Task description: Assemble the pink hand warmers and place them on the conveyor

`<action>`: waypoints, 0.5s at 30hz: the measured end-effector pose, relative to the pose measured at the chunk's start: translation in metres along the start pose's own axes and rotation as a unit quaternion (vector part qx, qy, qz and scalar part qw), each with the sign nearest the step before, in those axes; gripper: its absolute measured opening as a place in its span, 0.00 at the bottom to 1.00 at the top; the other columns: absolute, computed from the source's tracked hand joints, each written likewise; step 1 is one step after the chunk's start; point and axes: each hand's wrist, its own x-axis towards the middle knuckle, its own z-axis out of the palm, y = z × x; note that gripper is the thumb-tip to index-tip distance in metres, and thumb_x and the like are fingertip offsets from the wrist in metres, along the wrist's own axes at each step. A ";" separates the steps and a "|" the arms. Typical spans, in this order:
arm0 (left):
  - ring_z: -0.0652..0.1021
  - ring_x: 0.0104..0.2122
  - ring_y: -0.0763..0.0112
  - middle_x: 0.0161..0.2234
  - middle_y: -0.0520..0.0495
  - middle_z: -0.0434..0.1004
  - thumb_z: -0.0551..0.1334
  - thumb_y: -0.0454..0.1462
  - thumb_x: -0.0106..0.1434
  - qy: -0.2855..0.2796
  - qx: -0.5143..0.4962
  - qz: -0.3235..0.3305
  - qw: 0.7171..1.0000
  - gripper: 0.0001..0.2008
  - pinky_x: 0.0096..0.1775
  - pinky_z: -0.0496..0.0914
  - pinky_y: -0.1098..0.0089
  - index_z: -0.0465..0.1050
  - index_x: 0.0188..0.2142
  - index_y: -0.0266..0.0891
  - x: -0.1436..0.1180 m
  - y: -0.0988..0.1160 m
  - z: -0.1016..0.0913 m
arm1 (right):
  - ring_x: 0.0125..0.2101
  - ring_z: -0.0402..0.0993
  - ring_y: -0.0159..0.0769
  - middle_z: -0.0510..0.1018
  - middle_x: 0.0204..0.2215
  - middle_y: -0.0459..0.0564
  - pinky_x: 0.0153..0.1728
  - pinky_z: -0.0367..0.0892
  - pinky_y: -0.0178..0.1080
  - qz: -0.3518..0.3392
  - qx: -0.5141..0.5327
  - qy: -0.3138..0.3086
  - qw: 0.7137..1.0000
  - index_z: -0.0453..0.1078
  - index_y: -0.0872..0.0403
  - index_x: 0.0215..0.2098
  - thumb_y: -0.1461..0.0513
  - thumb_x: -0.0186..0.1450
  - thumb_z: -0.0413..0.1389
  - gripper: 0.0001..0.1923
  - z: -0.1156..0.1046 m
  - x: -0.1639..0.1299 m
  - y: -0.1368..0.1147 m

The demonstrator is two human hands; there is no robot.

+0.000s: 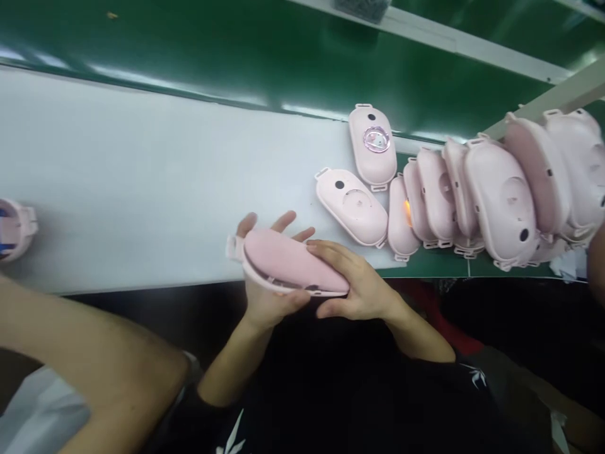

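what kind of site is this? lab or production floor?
Looks like a factory assembly line. A green conveyor belt runs past a white work surface, a row of identical pink shells waits, and both hands, left hand and right hand, hold one pink shell.

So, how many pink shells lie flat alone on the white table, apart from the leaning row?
2. One pink shell with a clear ring lies by the green belt; a second pink shell lies nearer the hands. More may hide behind the leaning row.

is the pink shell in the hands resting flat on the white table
No, both the left hand and right hand hold the pink shell up off the white table.
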 end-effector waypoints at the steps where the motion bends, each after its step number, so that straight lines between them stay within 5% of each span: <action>1: 0.84 0.64 0.44 0.73 0.38 0.71 0.72 0.65 0.67 0.008 -0.045 0.000 0.999 0.49 0.60 0.83 0.42 0.50 0.78 0.65 0.000 0.000 0.002 | 0.71 0.77 0.52 0.77 0.72 0.62 0.71 0.75 0.51 0.011 0.010 -0.017 1.000 0.65 0.49 0.78 0.40 0.68 0.71 0.48 -0.002 0.000 -0.002; 6: 0.87 0.58 0.45 0.65 0.35 0.76 0.78 0.56 0.65 -0.037 -0.102 -0.018 0.994 0.48 0.53 0.88 0.50 0.56 0.76 0.58 -0.002 0.000 0.001 | 0.61 0.87 0.42 0.86 0.63 0.52 0.63 0.81 0.44 0.082 0.045 -0.023 0.995 0.73 0.46 0.71 0.52 0.82 0.56 0.22 -0.020 -0.003 -0.008; 11: 0.84 0.63 0.40 0.69 0.35 0.74 0.81 0.55 0.61 -0.024 -0.109 -0.069 0.991 0.51 0.60 0.84 0.43 0.58 0.76 0.59 -0.012 -0.003 0.000 | 0.62 0.85 0.49 0.83 0.67 0.56 0.63 0.82 0.48 0.060 -0.021 -0.053 0.997 0.65 0.47 0.77 0.41 0.71 0.69 0.43 -0.023 -0.003 -0.010; 15: 0.84 0.62 0.46 0.63 0.40 0.80 0.79 0.55 0.64 -0.043 -0.131 -0.074 0.988 0.49 0.65 0.81 0.48 0.60 0.78 0.57 -0.013 0.000 -0.003 | 0.59 0.86 0.40 0.80 0.69 0.54 0.57 0.85 0.40 0.078 -0.057 0.026 0.995 0.61 0.45 0.78 0.57 0.80 0.60 0.31 -0.024 0.000 -0.011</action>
